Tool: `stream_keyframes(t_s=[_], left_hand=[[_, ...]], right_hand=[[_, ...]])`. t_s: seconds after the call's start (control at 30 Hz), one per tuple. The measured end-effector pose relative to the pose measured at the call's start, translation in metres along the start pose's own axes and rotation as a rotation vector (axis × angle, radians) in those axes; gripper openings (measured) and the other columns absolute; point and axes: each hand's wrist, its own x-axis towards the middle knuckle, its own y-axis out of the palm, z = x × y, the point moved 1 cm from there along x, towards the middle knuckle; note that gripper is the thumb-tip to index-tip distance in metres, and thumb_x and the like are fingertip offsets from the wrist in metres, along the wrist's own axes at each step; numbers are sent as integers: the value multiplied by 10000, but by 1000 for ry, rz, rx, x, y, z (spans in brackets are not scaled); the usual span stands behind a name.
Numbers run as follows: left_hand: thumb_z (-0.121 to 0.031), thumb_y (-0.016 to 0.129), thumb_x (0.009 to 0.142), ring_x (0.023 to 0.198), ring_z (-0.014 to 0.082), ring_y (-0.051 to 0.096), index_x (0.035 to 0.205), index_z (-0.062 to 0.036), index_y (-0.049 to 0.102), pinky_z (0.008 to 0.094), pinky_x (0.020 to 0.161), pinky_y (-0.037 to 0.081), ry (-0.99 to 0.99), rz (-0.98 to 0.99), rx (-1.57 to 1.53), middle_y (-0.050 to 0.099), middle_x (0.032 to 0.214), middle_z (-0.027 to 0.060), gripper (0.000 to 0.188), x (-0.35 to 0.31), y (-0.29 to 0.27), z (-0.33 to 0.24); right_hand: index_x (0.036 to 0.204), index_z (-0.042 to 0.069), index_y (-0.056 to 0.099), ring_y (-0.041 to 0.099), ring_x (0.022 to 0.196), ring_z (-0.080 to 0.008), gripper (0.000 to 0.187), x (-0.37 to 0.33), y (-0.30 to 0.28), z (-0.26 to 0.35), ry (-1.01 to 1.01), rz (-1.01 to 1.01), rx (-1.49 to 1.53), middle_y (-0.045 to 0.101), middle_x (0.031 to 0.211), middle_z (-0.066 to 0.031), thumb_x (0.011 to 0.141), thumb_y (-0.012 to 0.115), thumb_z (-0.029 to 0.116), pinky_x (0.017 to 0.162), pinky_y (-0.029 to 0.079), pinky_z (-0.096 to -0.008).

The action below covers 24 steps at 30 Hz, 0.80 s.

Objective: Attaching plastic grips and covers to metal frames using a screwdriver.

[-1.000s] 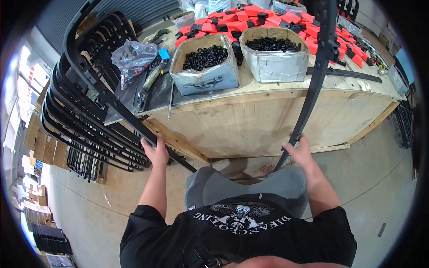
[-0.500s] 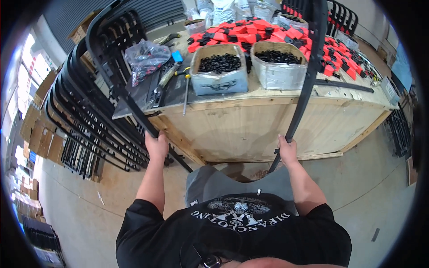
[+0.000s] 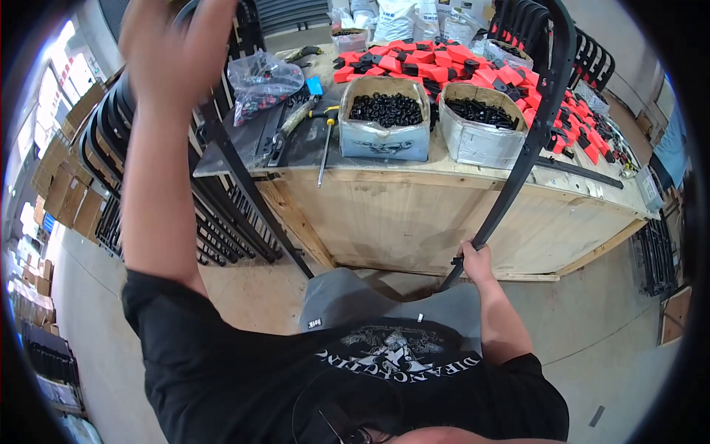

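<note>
Black tube frame, legs at 10 and 2 o'clock, looks stiff, moderately heavy, likely slick, best held on both straight legs; right hand at 4 wraps one, left hand at 10:30 blurred, fingers seemingly extended, grip unclear.

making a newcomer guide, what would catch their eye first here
Probably the heap of bright red and black parts on the wooden bench, behind and right of two open boxes of small black pieces. Next, the large, blurred left hand at the upper left, and the right hand gripping a long black bar at centre right.
</note>
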Motion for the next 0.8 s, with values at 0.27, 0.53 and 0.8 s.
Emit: stream_keyframes(t_s=[0.27,0.53,0.8], left_hand=[[-607,307,1055,1114,481,623,1047,38,739,486,1001,476,33,417,-14,702,1077,303,776,78,53,-62],[-601,302,1058,1131,462,630,1070,19,750,491,1004,475,53,335,-13,701,1108,297,765,76,59,-58],[-611,293,1054,1123,452,637,1040,27,752,495,991,481,9,371,93,705,1097,292,786,73,60,-61]], right_hand=[[1143,-3,610,640,858,-195,437,-17,-7,-15,-174,-53,-151,663,936,-87,869,810,273,785,527,-356],[1180,-37,593,667,939,-282,564,-71,-62,-94,-119,-207,-664,675,1022,-160,801,854,289,873,540,-383],[1102,-24,626,664,858,-287,395,-66,-67,-125,-253,-317,-696,664,970,-168,870,780,256,805,548,-392]])
